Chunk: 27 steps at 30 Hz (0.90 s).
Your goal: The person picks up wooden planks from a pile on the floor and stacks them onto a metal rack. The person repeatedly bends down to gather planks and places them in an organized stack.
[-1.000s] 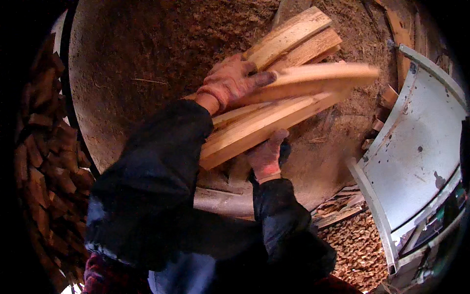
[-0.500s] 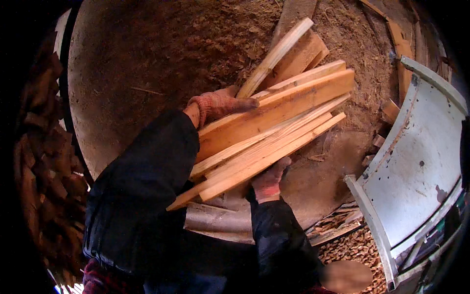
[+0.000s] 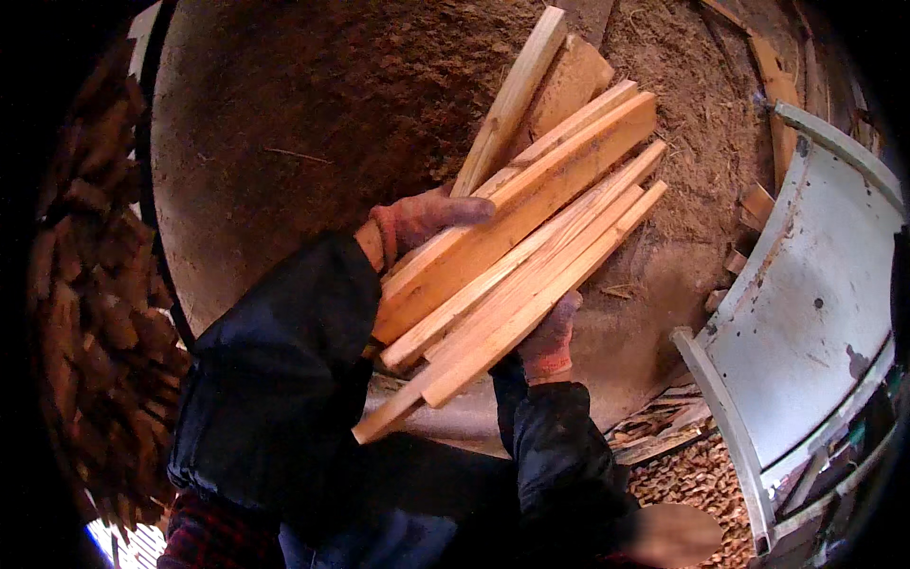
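A bundle of several long pale wooden slats [image 3: 517, 237] runs diagonally from lower left to upper right in front of me. My left hand [image 3: 422, 220], in a reddish work glove, is clasped over the bundle's upper side, and the slats rest against my dark sleeve. My right hand [image 3: 550, 339], also gloved, supports the bundle from underneath near its lower end. One thinner slat [image 3: 502, 104] sticks out steeply upward from the rest.
A sawdust-covered round surface [image 3: 303, 133] fills the background. A white metal machine panel [image 3: 815, 303] stands at the right. Stacked dark firewood [image 3: 95, 313] lines the left. Small wood pieces [image 3: 692, 474] lie heaped at lower right, and scrap boards [image 3: 758, 204] lie near the panel.
The bundle has tilted steeper and drawn closer to my body. My left hand has slid down and left along the slats, and my right hand has dropped slightly beneath them.
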Each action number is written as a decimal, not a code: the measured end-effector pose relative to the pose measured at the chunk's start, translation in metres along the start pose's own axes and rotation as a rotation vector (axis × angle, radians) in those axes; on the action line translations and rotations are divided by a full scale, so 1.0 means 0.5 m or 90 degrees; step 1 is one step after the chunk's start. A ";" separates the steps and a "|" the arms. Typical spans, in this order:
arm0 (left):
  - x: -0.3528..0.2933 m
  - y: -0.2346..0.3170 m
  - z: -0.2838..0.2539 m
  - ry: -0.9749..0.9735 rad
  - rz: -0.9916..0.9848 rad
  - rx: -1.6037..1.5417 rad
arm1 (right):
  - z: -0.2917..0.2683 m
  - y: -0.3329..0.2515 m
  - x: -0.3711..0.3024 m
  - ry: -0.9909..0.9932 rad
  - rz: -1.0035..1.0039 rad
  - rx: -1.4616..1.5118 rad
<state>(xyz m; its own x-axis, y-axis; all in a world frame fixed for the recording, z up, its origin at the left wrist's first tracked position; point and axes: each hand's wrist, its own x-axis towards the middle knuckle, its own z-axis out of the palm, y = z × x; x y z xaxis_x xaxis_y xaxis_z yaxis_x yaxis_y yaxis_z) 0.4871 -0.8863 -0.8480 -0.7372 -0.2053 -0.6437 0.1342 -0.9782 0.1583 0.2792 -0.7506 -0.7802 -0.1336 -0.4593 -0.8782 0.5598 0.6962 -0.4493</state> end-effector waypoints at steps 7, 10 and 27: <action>-0.242 0.069 0.244 0.048 0.184 0.002 | 0.067 -0.115 -0.174 -0.095 -0.050 -0.028; -0.375 0.112 0.345 0.110 0.100 0.165 | -0.009 -0.141 -0.252 -0.163 -0.003 0.111; -1.088 0.102 0.772 0.505 0.807 -0.051 | 0.607 -0.659 -0.771 -0.687 -0.291 -0.504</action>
<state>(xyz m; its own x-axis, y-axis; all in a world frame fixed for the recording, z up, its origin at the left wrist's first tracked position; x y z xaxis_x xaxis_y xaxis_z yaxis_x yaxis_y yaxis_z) 0.6395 -0.8127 -0.2009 0.4306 -0.8333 -0.3466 0.4468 -0.1369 0.8841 0.3945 -0.9702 -0.2439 0.7087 -0.6638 -0.2392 -0.0110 0.3286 -0.9444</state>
